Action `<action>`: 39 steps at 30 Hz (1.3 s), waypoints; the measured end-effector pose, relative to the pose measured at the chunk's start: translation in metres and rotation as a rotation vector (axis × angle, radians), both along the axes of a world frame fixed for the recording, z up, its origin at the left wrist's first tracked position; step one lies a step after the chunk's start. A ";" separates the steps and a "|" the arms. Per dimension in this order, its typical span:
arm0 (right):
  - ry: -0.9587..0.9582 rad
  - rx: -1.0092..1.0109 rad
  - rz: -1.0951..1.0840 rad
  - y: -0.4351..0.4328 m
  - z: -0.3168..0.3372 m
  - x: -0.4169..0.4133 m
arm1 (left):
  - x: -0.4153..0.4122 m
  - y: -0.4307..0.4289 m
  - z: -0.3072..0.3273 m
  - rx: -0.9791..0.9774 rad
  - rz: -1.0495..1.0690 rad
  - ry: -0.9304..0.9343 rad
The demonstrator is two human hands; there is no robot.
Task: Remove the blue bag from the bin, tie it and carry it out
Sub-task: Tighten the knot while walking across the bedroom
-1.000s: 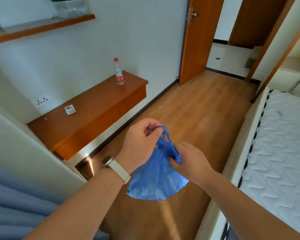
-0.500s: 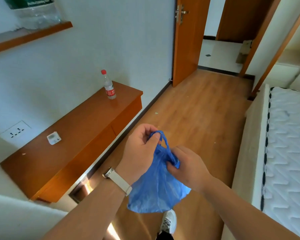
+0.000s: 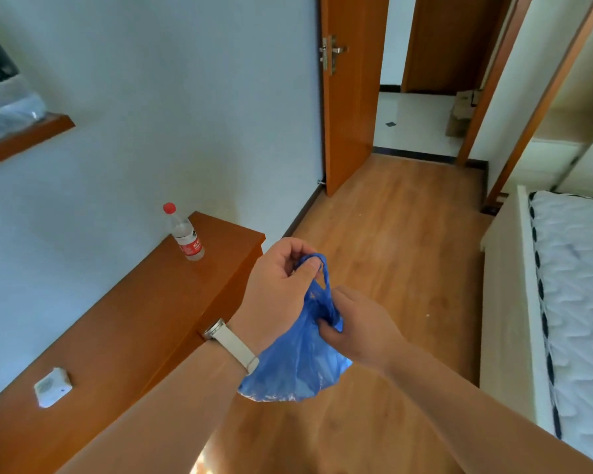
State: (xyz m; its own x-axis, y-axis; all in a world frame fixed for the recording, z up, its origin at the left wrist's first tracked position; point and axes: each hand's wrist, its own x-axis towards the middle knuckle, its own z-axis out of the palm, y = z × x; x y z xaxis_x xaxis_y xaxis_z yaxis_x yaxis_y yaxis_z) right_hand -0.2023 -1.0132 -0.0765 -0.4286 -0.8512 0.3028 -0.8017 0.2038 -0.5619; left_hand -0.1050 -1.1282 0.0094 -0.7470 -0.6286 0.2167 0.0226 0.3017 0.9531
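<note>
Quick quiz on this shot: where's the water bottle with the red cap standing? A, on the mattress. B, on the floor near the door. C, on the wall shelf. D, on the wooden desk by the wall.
D: the water bottle stands upright on the wooden desk, near its far end by the wall.

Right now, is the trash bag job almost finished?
About halfway. The blue bag is already out; no bin is in view. The left hand and right hand each keep a grip on its handles, tying them. Carrying it through the open door is left.
</note>
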 end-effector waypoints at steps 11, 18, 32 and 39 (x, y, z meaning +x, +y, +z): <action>0.046 0.015 -0.231 -0.066 0.006 -0.114 | -0.153 -0.094 -0.007 0.033 -0.272 0.095; 0.084 -0.003 -0.432 -0.108 0.020 -0.178 | -0.262 -0.162 -0.003 0.101 -0.519 0.148; 0.113 0.024 -0.651 -0.171 0.031 -0.314 | -0.442 -0.222 0.011 0.155 -0.772 0.142; 0.013 -0.026 -0.563 -0.204 0.009 -0.412 | -0.539 -0.245 -0.004 0.201 -0.778 0.084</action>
State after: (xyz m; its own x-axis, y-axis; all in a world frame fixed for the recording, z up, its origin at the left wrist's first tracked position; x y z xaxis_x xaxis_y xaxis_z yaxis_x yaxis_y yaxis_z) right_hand -0.6144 -1.2172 -0.0674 -0.8104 -0.4846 0.3292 -0.5804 0.5883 -0.5630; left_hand -0.6444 -1.3733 0.0054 -0.9728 0.0323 0.2294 0.2293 -0.0065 0.9733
